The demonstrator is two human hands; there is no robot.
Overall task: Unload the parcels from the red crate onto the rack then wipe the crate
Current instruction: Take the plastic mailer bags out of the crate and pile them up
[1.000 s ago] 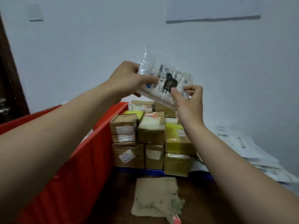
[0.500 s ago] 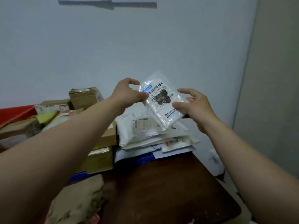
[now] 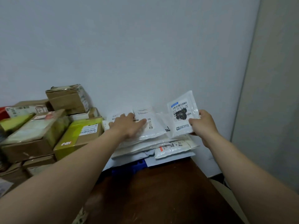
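Observation:
My right hand (image 3: 204, 125) grips a small white plastic mailer (image 3: 183, 113) with a barcode label and a black blotch, held upright above the right end of a pile of white mailers (image 3: 150, 139). My left hand (image 3: 129, 125) lies flat with straight fingers on the top mailer of that pile. The pile rests on a blue rack (image 3: 129, 169) against the wall. Only a sliver of the red crate (image 3: 2, 111) shows at the far left edge.
Stacked cardboard boxes (image 3: 68, 98) and yellow-green boxes (image 3: 80, 135) fill the left side beside the pile. A dark brown table (image 3: 161, 196) lies in front. A white wall stands close behind, with a grey corner panel (image 3: 275, 94) on the right.
My view has swung right, from the red crate to the mailer pile. My left hand let go of the small mailer and now presses on the pile; my right hand alone carries it, farther right.

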